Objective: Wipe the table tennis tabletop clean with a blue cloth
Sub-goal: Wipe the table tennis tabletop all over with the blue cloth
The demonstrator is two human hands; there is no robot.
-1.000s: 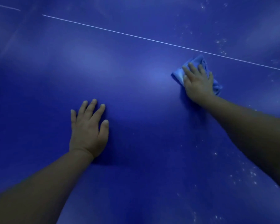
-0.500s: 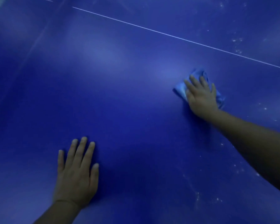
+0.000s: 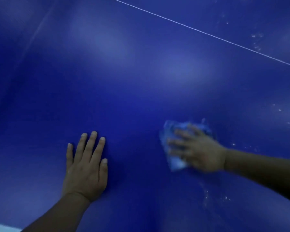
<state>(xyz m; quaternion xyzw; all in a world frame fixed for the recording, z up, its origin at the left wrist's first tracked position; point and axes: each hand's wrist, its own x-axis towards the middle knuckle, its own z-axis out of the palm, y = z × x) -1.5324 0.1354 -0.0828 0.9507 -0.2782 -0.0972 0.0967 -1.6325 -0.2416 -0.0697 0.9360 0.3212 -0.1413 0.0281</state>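
Deep-blue, glossy table tennis tabletop (image 3: pixel 141 91) fills nearly all we see, with pale glare patches beyond our hands. Far past our right hand a thin white painted line (image 3: pixel 199 30) runs slantwise toward the upper right. Bare blue surface stretches wide ahead of both hands and between them. At the lower left corner, behind our left forearm, a pale strip (image 3: pixel 2 227) shows where the top seems to end.

Our left hand (image 3: pixel 85 168) lies flat, palm down on the tabletop, fingers straight and slightly spread, holding nothing. Our right hand (image 3: pixel 197 149), blurred, presses down on the crumpled light-blue cloth (image 3: pixel 174 162), fingers spread over it; we cannot tell whether they curl into the fabric. That cloth sits under and just left of our right hand, well apart from our left.

Small white specks (image 3: pixel 208 196) dot the surface near our right forearm, and more specks (image 3: pixel 257 41) lie far ahead by the line.
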